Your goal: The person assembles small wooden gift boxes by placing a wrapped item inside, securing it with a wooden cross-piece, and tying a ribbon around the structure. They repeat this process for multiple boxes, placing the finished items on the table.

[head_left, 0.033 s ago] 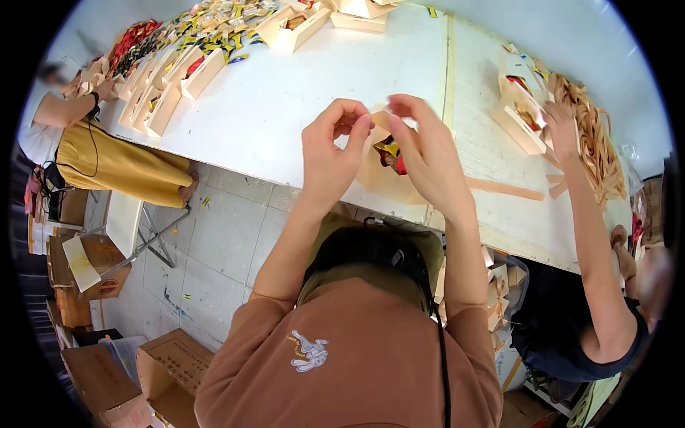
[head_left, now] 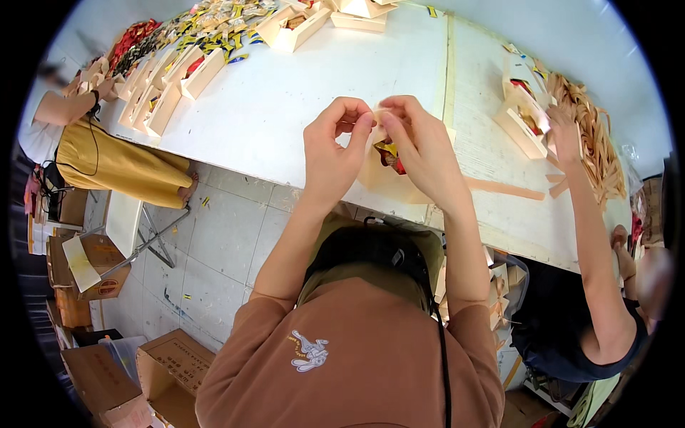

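In front of me, at the table's near edge, stands a pale cream box (head_left: pixel 377 175) with shiny wrapped sweets (head_left: pixel 389 151) in red, yellow and black showing inside. Above it, my left hand (head_left: pixel 335 146) is closed in a pinch, thumb against curled fingers. Facing it, my right hand (head_left: pixel 426 146) also pinches, its thumb and forefinger almost touching the left fingertips. A pale tan strip (head_left: pixel 378 133) is gripped between both hands. Whether it is ribbon or part of the box, I cannot tell. The right hand covers the box's right side.
A tan ribbon (head_left: pixel 506 188) lies on the white table (head_left: pixel 264 114). Filled boxes (head_left: pixel 160 107) and heaped sweets (head_left: pixel 221 25) are at the far left. On the right, a co-worker's hand (head_left: pixel 564 132) touches another box (head_left: pixel 521 128) near piled ribbons (head_left: pixel 592 143). Another person stands left.
My right fingers have come in and down to meet the left fingertips. The co-worker's hand and box at right have shifted slightly.
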Demonstrator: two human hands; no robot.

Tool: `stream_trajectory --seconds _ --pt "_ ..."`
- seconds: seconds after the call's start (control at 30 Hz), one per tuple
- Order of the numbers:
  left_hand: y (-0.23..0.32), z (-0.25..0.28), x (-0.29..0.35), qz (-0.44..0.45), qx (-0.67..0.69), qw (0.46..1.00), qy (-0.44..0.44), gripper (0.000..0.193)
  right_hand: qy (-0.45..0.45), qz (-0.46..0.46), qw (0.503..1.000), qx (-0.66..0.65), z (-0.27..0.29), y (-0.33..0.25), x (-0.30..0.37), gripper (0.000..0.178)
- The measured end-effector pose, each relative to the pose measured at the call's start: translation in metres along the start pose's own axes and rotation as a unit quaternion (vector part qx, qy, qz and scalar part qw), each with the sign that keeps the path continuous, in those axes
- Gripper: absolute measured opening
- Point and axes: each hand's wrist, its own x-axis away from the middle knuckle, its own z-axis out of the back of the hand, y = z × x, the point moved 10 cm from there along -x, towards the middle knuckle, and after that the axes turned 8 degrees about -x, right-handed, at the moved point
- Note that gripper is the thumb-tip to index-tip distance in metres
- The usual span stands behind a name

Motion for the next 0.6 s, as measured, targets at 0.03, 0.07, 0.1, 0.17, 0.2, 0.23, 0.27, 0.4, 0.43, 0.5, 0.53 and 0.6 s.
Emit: stream_trajectory --seconds 0.03,0.07,0.1,0.17,0.2,0.23,0.27,0.4,0.43,0.5,0.53,0.6 --pt "-0.002 0.0 -0.001 -0.004 -0.016 1.0 -0.002 0.005 -0.058 -0.083 0.994 -0.051 -0.013 0.015 -0.003 0.022" --pt "-0.004 0.001 -0.002 -0.008 -0.031 0.999 -0.004 0.006 -0.06 -0.135 0.985 -0.087 -0.013 0.024 -0.003 0.023" --pt "-0.005 0.001 -0.003 -0.011 -0.047 0.999 -0.007 0.008 -0.046 -0.125 0.987 -0.085 -0.007 0.03 -0.005 0.024" --pt "-0.008 -0.003 0.0 -0.006 -0.11 0.993 -0.042 0.013 -0.017 -0.107 0.991 -0.079 0.003 0.042 -0.007 0.025" --pt "-0.01 -0.005 0.001 -0.003 -0.141 0.988 -0.061 0.016 0.01 -0.123 0.988 -0.096 0.01 0.048 -0.005 0.026" --pt "-0.02 -0.008 0.003 0.028 -0.156 0.983 -0.095 0.019 0.003 -0.134 0.989 -0.069 0.01 0.049 -0.004 0.025" --pt "-0.03 -0.012 0.005 0.059 -0.171 0.975 -0.13 0.022 -0.004 -0.145 0.989 -0.042 0.01 0.05 -0.002 0.025" --pt "-0.039 -0.018 0.008 0.074 -0.193 0.966 -0.153 0.031 -0.038 -0.188 0.981 0.033 -0.004 0.044 0.006 0.022" --pt "-0.038 -0.019 0.009 0.071 -0.189 0.967 -0.152 0.031 -0.038 -0.159 0.985 0.063 -0.005 0.044 0.005 0.022" --pt "-0.038 -0.02 0.009 0.065 -0.182 0.97 -0.15 0.032 -0.038 -0.097 0.987 0.121 -0.009 0.052 0.005 0.022" --pt "-0.038 -0.02 0.01 0.066 -0.182 0.97 -0.148 0.031 -0.04 -0.1 0.986 0.125 -0.01 0.054 0.006 0.022" --pt "-0.039 -0.019 0.01 0.068 -0.182 0.97 -0.146 0.031 -0.044 -0.104 0.985 0.133 -0.012 0.056 0.006 0.022"
